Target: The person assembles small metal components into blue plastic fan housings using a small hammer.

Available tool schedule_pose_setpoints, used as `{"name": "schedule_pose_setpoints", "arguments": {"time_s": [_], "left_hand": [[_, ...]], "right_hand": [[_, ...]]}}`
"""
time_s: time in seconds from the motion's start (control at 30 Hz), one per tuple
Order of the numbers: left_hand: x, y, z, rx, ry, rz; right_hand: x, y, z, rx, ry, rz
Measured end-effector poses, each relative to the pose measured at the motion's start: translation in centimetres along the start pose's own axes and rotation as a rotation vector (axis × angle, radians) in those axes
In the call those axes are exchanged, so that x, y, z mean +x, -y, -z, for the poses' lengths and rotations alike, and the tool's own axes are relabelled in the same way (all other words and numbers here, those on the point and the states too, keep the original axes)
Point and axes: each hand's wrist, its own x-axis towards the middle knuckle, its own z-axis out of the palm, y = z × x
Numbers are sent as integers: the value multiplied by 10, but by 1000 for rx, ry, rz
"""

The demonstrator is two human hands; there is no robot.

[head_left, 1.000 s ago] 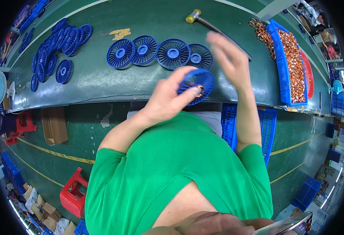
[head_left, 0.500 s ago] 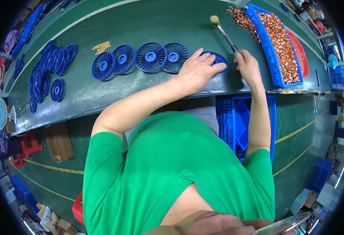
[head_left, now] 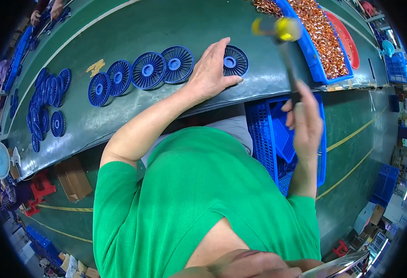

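Observation:
A mallet (head_left: 290, 65) with a dark handle and a yellow head is gripped in my right hand (head_left: 305, 121). It is raised in front of the table edge, its head smeared by motion. My left hand (head_left: 211, 72) rests on the table with thumb and fingers spread. Its fingers lie along the left side of a round blue spoked disc (head_left: 230, 61), the thumb by the near rim; whether they touch it I cannot tell. Left of that hand, several more spoked discs (head_left: 148, 71) lie in a row, some overlapping.
A heap of blue discs (head_left: 55, 90) and a few yellowish scraps (head_left: 96, 67) lie farther left. At the right stand a blue tray (head_left: 312, 55) full of coppery rings and a red tray (head_left: 345, 39). A blue crate (head_left: 262, 139) sits below the table edge. Another person's hands (head_left: 56, 10) show far left.
The mallet has swung up and turned, and my right hand has come nearer. My left hand has slid off the disc to its left, uncovering it. The whole view has shifted slightly.

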Motion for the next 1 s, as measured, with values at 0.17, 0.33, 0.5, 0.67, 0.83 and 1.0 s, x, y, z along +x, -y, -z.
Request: {"name": "schedule_pose_setpoints", "arguments": {"time_s": [0.17,0.33,0.5,0.67,0.83,1.0], "left_hand": [[2,3,-4,-10,-17,-22],[-2,2,-1,-8,-31,-5],[5,-1,-4,-81,-44,-17],[-18,-17,29,83,-105,-231],[-32,4,102,361,-41,-230],[-33,31,103,388,77,2]], "right_hand": [[-15,-30,-6,-221,206,-273],[-11,-4,-3,-82,-13,-82],[13,-40,-27,-361,225,-72],[0,-17,-7,-210,270,-249],[-17,-12,-1,-126,451,-290],[-6,-24,-21,-149,422,-332]]}}
